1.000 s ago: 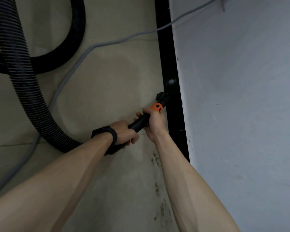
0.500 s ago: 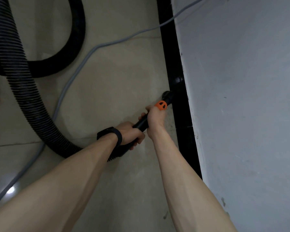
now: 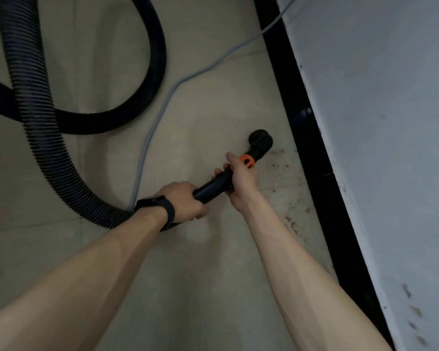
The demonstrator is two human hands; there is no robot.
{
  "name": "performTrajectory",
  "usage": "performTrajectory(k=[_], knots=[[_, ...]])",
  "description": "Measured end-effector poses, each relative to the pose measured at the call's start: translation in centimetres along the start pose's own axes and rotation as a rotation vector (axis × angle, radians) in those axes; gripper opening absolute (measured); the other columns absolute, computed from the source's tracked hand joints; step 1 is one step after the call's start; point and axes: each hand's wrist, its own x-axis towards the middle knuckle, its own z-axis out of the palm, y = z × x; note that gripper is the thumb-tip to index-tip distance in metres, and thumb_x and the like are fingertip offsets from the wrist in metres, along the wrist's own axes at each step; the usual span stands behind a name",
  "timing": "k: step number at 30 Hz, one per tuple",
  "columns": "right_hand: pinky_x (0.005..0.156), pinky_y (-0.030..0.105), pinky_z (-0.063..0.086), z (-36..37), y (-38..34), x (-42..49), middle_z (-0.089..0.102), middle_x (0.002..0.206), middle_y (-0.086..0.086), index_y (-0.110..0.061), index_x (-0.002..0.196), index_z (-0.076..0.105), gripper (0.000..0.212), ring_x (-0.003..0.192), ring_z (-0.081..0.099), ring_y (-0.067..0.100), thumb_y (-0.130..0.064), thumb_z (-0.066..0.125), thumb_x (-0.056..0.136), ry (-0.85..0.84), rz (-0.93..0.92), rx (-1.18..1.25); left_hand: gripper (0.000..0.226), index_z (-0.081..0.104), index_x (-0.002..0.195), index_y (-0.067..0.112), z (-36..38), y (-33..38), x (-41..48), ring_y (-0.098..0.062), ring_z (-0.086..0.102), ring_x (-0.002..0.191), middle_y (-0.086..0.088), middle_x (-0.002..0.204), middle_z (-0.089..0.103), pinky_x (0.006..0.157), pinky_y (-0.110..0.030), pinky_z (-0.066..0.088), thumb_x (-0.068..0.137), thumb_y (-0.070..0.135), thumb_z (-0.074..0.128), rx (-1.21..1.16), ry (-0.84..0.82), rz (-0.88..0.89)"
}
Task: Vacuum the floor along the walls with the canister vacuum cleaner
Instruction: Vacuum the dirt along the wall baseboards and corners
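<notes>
Left hand: wrapped round the rear end of the wand, right where the hose joined it. The fingers were curled under the tube, and a black band sat on the wrist.
Right hand: gripping the same wand further forward, fingers curled round it, just behind the orange collar. The thumb tip almost reached that collar.
Wand: slanted from the left hand up and to the right. Only a short bare stretch of black tube showed between the two hands.
Nozzle: stuck out past the collar, just ahead of the right hand and well ahead of the left. I could not tell whether it touched the floor.
Nozzle and skirting: near each other but apart, with a strip of floor between them.
Hose: ribbed and black. It left the left wrist, swept away to the left and upward, and looped back across the tiles, crossing itself at the left edge.
Cable: grey, lying on the floor from behind the left wrist up to the skirting at the top. It ran between the hose loop and the wand.
Specks: dark dirt scattered on the floor between the right forearm and the skirting.
Wall: pale and scuffed, rising above the black skirting on the right.
</notes>
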Motion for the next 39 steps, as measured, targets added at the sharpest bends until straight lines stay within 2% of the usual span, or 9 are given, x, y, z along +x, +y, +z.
performTrajectory(k=[3,5,8,14,17,20,27,35,39], knots=[[0.056,0.035,0.059,1.9,2.4,-2.0,0.057,0.078,0.008,0.0,0.133,0.045,0.051,0.052,0.065,0.02,-0.016,0.073,0.094,-0.019,0.008,-0.037,0.021,0.064,0.077,0.024,-0.1,-2.8,-2.3,-0.019,0.065,0.065,0.0,0.071,0.069,0.055,-0.026,0.049,0.062,0.035,0.074,0.025,0.035,-0.066],[0.057,0.033,0.058,2.7,3.6,-3.1,0.06,0.082,0.007,-0.005,0.134,0.038,0.057,0.054,0.067,0.018,-0.019,0.075,0.093,-0.064,0.026,-0.061,0.021,0.063,0.079,0.022,-0.5,-4.1,-3.8,-0.02,0.065,0.066,-0.002,0.074,0.068,0.053,-0.023,0.043,0.066,0.032,0.076,0.026,0.057,-0.105],[0.06,0.032,0.059,3.3,4.6,-4.2,0.062,0.088,0.006,-0.012,0.129,0.035,0.053,0.056,0.069,0.016,-0.021,0.074,0.094,-0.106,0.045,-0.047,0.021,0.063,0.079,0.022,-1.0,-4.9,-5.2,-0.02,0.064,0.067,-0.002,0.075,0.067,0.053,-0.023,0.042,0.068,0.032,0.076,0.06,0.08,-0.137],[0.065,0.038,0.061,1.6,4.4,-3.5,0.062,0.082,0.008,-0.002,0.131,0.046,0.046,0.05,0.067,0.017,-0.013,0.068,0.093,0.041,-0.001,0.003,0.02,0.061,0.076,0.028,-0.1,-3.1,-4.3,-0.016,0.061,0.065,0.003,0.072,0.065,0.053,-0.024,0.041,0.063,0.04,0.071,0.193,0.064,-0.056],[0.059,0.034,0.058,-0.8,3.1,-2.4,0.06,0.078,0.007,-0.006,0.116,0.052,0.028,0.051,0.065,0.019,-0.011,0.067,0.093,0.104,-0.023,0.004,0.02,0.062,0.08,0.029,1.0,-1.0,-2.8,-0.017,0.063,0.065,0.002,0.072,0.066,0.054,-0.023,0.043,0.064,0.038,0.07,0.187,0.012,0.001],[0.065,0.037,0.057,-3.0,1.8,-1.4,0.059,0.075,0.006,-0.009,0.099,0.052,0.015,0.051,0.064,0.018,-0.01,0.067,0.094,0.142,-0.03,-0.016,0.025,0.061,0.087,0.029,2.3,0.9,-1.4,-0.018,0.063,0.068,0.001,0.077,0.065,0.054,-0.023,0.044,0.066,0.04,0.069,0.166,-0.014,0.049],[0.063,0.038,0.055,-5.0,0.6,0.4,0.054,0.071,0.005,-0.011,0.095,0.049,0.016,0.046,0.059,0.018,-0.007,0.065,0.096,0.198,-0.063,-0.02,0.036,0.064,0.104,0.03,3.9,3.0,0.9,-0.02,0.063,0.07,0.0,0.081,0.063,0.059,-0.026,0.05,0.07,0.043,0.064,0.165,-0.007,0.104],[0.068,0.039,0.057,-5.8,-1.5,1.6,0.054,0.071,0.004,-0.012,0.093,0.053,0.013,0.049,0.061,0.017,-0.01,0.065,0.097,0.247,-0.058,-0.128,0.035,0.063,0.099,0.027,4.1,4.8,2.6,-0.019,0.063,0.069,0.0,0.081,0.063,0.059,-0.025,0.052,0.067,0.04,0.065,0.054,-0.056,0.114],[0.071,0.038,0.058,-5.9,-2.7,2.0,0.055,0.076,0.004,-0.014,0.091,0.053,0.016,0.051,0.064,0.014,-0.015,0.066,0.098,0.232,-0.064,-0.231,0.033,0.066,0.089,0.022,4.2,5.4,3.2,-0.02,0.068,0.065,0.0,0.074,0.07,0.063,-0.033,0.06,0.059,0.034,0.069,-0.103,-0.145,0.088]])
